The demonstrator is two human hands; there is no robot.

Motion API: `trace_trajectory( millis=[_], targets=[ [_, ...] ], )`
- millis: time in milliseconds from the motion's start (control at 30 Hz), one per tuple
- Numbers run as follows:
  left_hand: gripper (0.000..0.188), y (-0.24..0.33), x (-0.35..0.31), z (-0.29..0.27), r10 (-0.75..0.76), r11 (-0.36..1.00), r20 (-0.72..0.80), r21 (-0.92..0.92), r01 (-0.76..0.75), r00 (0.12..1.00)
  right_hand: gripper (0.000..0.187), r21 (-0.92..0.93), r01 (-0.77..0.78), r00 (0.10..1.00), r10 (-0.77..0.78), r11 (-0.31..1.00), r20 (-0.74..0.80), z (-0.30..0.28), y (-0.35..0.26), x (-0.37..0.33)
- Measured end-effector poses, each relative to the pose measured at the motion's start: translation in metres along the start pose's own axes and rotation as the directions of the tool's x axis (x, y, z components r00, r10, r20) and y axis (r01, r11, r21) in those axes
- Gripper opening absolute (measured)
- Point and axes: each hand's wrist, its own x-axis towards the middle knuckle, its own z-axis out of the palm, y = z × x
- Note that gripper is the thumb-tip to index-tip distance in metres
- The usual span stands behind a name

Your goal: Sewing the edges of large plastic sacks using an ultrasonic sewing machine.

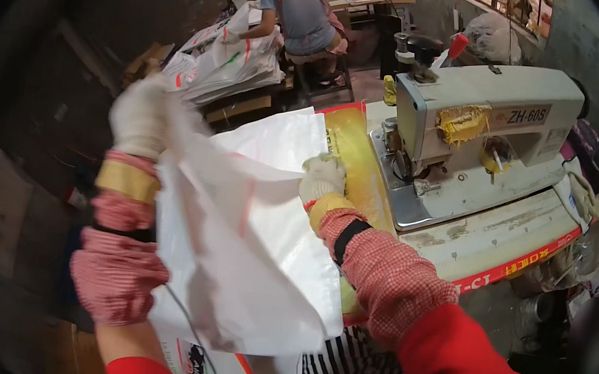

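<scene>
A white woven plastic sack (235, 284) spreads out in front of me, its upper layer lifted and rippling. My left hand (140, 116), in a white knit glove, is raised at the far left corner of the sack and closed on its edge. Motion blurs those fingers. My right hand (324, 178), gloved too, is closed on the sack's right side, over the yellow tabletop cover. Just right of that hand stands an industrial sewing machine (479, 127), its needle area apart from the sack.
A printed white sack (180, 363) lies low in front of me. Beyond the table a co-worker (298, 15) sits beside a pile of white sacks (232, 66). The machine's bed has a red-banded front edge (514, 267). A clear plastic bag (491, 38) sits by the wall.
</scene>
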Motion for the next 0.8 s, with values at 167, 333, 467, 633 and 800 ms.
trace_trajectory(
  millis=[167,333,467,633,800],
  targets=[
    [0.018,-0.042,0.058,-0.076,0.113,0.973,-0.252,0.225,-0.055,0.961,0.019,0.84,0.154,0.948,-0.317,0.52,0.023,-0.045,-0.005,-0.062],
    [0.02,0.07,0.061,0.041,-0.012,0.975,-0.323,0.205,0.083,0.946,0.024,0.828,-0.529,0.683,-0.487,0.184,0.545,-0.185,0.049,-0.146],
    [0.009,0.196,-0.026,0.146,0.475,0.772,-0.414,-0.226,-0.593,0.776,0.026,0.476,-0.867,0.463,-0.113,0.15,0.879,-0.205,0.192,-0.184],
    [0.009,0.26,-0.06,0.165,0.564,0.405,-0.49,-0.538,-0.74,0.665,0.031,0.555,-0.823,0.56,0.008,0.121,0.829,-0.211,0.247,-0.24],
    [0.008,0.276,-0.064,0.158,0.61,0.36,-0.459,-0.565,-0.742,0.646,0.033,0.471,-0.349,0.813,0.011,0.81,0.582,-0.229,0.245,-0.233]
  ],
)
